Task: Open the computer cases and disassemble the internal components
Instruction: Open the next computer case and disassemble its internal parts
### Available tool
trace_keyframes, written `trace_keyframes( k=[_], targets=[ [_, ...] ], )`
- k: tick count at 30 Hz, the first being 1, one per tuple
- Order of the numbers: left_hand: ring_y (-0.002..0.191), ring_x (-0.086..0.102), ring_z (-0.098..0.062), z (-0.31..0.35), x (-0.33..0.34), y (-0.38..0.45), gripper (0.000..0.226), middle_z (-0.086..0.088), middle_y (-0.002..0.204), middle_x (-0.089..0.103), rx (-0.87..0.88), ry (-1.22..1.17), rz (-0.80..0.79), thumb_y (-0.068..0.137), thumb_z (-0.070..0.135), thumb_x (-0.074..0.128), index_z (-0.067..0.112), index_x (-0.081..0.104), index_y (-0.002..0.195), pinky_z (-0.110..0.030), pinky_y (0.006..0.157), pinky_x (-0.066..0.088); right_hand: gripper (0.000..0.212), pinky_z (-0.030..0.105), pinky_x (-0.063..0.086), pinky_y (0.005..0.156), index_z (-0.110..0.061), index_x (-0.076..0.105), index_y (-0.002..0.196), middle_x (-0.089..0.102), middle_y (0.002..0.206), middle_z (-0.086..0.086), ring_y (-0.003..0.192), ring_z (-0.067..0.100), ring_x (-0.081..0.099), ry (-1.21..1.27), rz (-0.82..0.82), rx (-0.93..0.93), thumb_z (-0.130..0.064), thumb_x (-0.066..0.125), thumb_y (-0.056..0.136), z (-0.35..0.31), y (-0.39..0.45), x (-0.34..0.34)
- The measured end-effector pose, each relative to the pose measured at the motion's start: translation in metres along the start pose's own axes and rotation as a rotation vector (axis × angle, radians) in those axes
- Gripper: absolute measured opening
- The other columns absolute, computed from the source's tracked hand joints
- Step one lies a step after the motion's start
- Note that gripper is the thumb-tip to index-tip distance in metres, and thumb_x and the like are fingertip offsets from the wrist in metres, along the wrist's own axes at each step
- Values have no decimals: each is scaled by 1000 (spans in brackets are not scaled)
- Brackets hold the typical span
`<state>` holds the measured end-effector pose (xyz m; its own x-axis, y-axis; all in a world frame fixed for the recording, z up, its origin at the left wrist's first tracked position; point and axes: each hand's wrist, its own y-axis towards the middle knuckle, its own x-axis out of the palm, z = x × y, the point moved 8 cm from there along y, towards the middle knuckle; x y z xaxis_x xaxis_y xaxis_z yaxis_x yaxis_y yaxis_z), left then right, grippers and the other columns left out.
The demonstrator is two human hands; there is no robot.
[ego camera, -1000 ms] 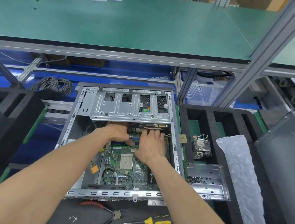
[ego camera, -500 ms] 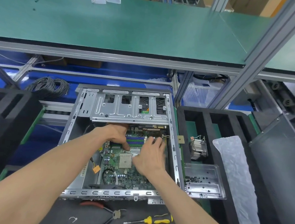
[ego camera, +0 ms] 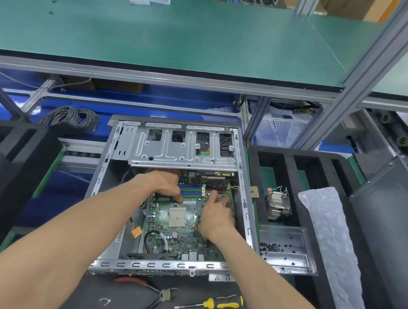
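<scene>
An open grey computer case [ego camera: 246,222] lies flat in front of me, with a green motherboard [ego camera: 178,236] inside and a metal drive cage [ego camera: 183,152] across its far end. My left hand [ego camera: 163,183] reaches in at the left end of the blue and white memory slots [ego camera: 191,190], thumb pressing down by a memory stick; its other fingers are hidden under the cage. My right hand [ego camera: 217,214] hovers over the board's right side, forefinger stretched toward the slots' right end, holding nothing that I can see. The bare CPU socket [ego camera: 177,217] lies between my wrists.
Red-handled pliers [ego camera: 146,297] and a yellow screwdriver [ego camera: 212,304] lie on the black mat near me. Right of the case sit a heatsink [ego camera: 277,205], a clear tray with screws [ego camera: 286,247] and a bubble-wrap bag [ego camera: 330,249]. Coiled grey cable [ego camera: 70,118] lies far left.
My right hand has drawn back from the far edge of the board toward me and to the right, its fingers lifting off the memory area. My left hand stays at the slots.
</scene>
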<state>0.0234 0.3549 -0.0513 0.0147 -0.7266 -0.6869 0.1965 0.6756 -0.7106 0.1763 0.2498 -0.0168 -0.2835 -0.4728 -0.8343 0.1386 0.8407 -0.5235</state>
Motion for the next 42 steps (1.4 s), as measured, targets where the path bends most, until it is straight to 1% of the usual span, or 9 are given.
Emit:
trace_keyframes(
  k=[5, 9, 15, 22, 26, 30, 34, 37, 42],
  targets=[
    [92, 56, -23, -1, -5, -2, 51, -11, 123, 61, -16, 23, 21, 85, 58, 68, 13, 54, 105, -36, 82, 45, 71, 37, 43, 66, -16, 20, 128, 30, 136, 27, 103, 42, 59, 27, 75, -3, -14, 76, 83, -1, 3, -4],
    [127, 51, -29, -3, -5, -3, 79, -9, 149, 48, -50, -8, 3, 88, 59, 64, 7, 44, 145, -41, 101, 43, 73, 36, 43, 64, -14, 21, 131, 30, 136, 29, 99, 41, 60, 35, 103, -2, -15, 76, 83, 0, 6, -7],
    [141, 39, -31, -5, -7, 1, 93, -10, 159, 35, -26, -109, 15, 90, 58, 64, 12, 19, 157, -42, 116, 33, 68, 35, 44, 67, -10, 24, 131, 32, 138, 31, 107, 42, 59, 16, 129, -15, -18, 75, 86, -7, 11, -15],
    [122, 55, -29, 2, -12, -5, 62, -12, 140, 55, 68, 29, 142, 97, 53, 56, 9, 47, 139, -32, 99, 41, 72, 38, 51, 73, -5, 26, 138, 24, 147, 37, 116, 47, 56, -13, 137, -19, -22, 75, 87, -11, 18, -15],
    [129, 51, -33, 9, -21, -13, 50, -15, 144, 52, 27, 119, 255, 105, 44, 43, 6, 50, 137, -42, 109, 41, 72, 37, 44, 67, -5, 26, 137, 25, 146, 35, 113, 45, 56, -36, 140, -36, -24, 75, 88, -12, 20, -12],
    [129, 52, -32, 24, -21, -30, 50, -12, 147, 49, 21, 266, 200, 106, 42, 44, 5, 46, 140, -44, 104, 45, 71, 37, 42, 65, -6, 27, 137, 26, 144, 33, 113, 47, 55, -63, 152, -58, -22, 75, 87, -12, 19, -11],
    [90, 63, -26, 43, -18, -53, 31, -8, 104, 65, 228, 375, 221, 102, 36, 50, 8, 63, 111, -38, 78, 55, 69, 35, 44, 64, -6, 31, 135, 31, 138, 27, 109, 44, 57, -103, 154, -90, -19, 77, 86, -11, 15, -14],
    [83, 62, -20, 48, -2, -68, 14, 7, 82, 61, 354, 306, 129, 96, 27, 57, 22, 61, 84, -33, 73, 52, 63, 36, 47, 65, -5, 35, 135, 39, 133, 25, 104, 40, 63, -154, 169, -135, -15, 74, 87, -12, 11, -20],
    [80, 63, -11, 48, 34, -85, 8, 15, 77, 66, 393, 250, -86, 85, 32, 72, 25, 71, 83, -30, 71, 54, 43, 37, 50, 70, -4, 50, 130, 54, 121, 19, 101, 34, 66, -295, 222, -277, -9, 66, 89, -21, 0, -30]
  ],
)
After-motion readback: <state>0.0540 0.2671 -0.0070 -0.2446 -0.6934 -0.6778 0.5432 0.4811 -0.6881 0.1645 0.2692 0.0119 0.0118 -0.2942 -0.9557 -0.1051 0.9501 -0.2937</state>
